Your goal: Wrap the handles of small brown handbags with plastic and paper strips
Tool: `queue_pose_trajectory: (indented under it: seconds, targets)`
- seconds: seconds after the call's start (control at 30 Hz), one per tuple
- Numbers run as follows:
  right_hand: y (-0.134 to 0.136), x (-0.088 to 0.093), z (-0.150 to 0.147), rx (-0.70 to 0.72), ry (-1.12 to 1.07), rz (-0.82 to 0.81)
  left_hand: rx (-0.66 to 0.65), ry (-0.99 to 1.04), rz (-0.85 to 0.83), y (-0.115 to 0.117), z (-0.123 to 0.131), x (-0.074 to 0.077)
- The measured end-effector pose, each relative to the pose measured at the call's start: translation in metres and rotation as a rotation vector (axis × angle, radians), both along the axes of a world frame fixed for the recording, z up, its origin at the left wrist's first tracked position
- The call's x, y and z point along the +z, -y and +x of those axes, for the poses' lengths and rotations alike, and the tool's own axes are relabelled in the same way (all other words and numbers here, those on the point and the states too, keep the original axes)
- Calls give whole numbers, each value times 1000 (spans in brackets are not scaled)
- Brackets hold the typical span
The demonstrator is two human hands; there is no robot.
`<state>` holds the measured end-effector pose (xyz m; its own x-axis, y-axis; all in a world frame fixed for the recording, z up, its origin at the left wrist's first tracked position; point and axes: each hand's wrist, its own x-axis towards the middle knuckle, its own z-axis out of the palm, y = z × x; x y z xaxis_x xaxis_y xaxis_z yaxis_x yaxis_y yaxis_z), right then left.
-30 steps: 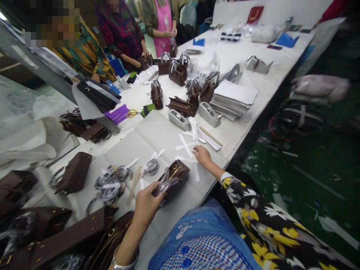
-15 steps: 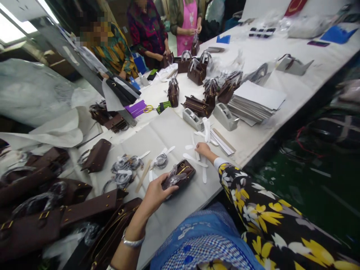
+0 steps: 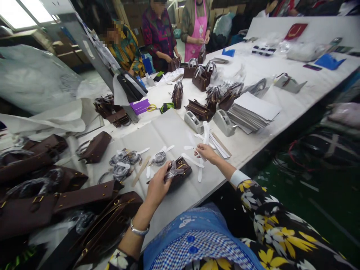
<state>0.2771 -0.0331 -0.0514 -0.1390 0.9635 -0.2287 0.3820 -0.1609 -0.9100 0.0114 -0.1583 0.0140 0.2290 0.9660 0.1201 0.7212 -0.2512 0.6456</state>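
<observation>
L hand (image 3: 159,183) is clamped on a sm. dk-brn bag (image 3: 184,168), thumb & fingers around its near end & the clear wrap (image 3: 176,172) bunched there. Bag is on the grey sheet (image 3: 165,129) laid over the counter (image 3: 292,103), just in front of the person, btwn the two hands; gold zip & ring show on its top.

R hand (image 3: 206,153) is beyond the bag & to its right, thumb & fingertips together on a white strip (image 3: 192,138), which is blurred & points up & away. More loose strips (image 3: 192,160) lie crisscrossed under & nr that hand.

Left of the bag: wrapped coiled straps (image 3: 120,170) w/ white bits on them, plus a flat tan stick (image 3: 140,171) btwn the two coil groups. A pile of bigger brn bags (image 3: 26,215) fills the near L corner.

Beyond the strips: grey tape dispenser (image 3: 194,122), a 2nd dispenser (image 3: 225,123) just to its R, then a stack of white sheets (image 3: 255,107). Yellow-handled scissors (image 3: 152,107) lie by a purple piece (image 3: 140,106), farther L.

At the far side, a co-worker in a pink apron (image 3: 197,30) stands w/ both hands at another brn bag (image 3: 201,54).
</observation>
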Motion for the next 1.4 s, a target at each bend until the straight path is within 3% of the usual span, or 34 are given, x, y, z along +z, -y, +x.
queue_pose_trajectory:
  seconds: [0.13,0.27,0.37,0.53,0.7,0.8,0.87,0.97,1.07,1.13,1.23,1.4]
  targets:
    - [32,26,-10,35,-87,21,4,-89,106,3,-2,4]
    - [67,43,-16,107,-19,176,-54,-164,271,15,-2,2]
    - [86,45,-15,154,-32,246,-24,-235,446,27,-1,-2]
    - [103,41,-12,73,-71,179,-28,-338,636,44,1,-11]
    - [114,40,-10,75,-275,-57,-213,-278,563,56,4,-20]
    - [120,34,-9,122,-312,-85,-320,-161,437,64,4,-26]
    - [123,26,-9,167,-300,-72,-299,-73,330,68,3,-31]
    - [124,16,-11,154,-182,105,-107,-52,257,67,3,-37]
    - [121,10,-14,161,-40,398,51,-193,188,57,2,-37]
    - [117,10,-16,247,67,566,78,-246,125,48,-1,-33]
    - [111,10,-19,350,279,763,96,-158,88,35,-9,-23]
    - [105,10,-27,366,523,924,174,26,-39,14,-26,-7]
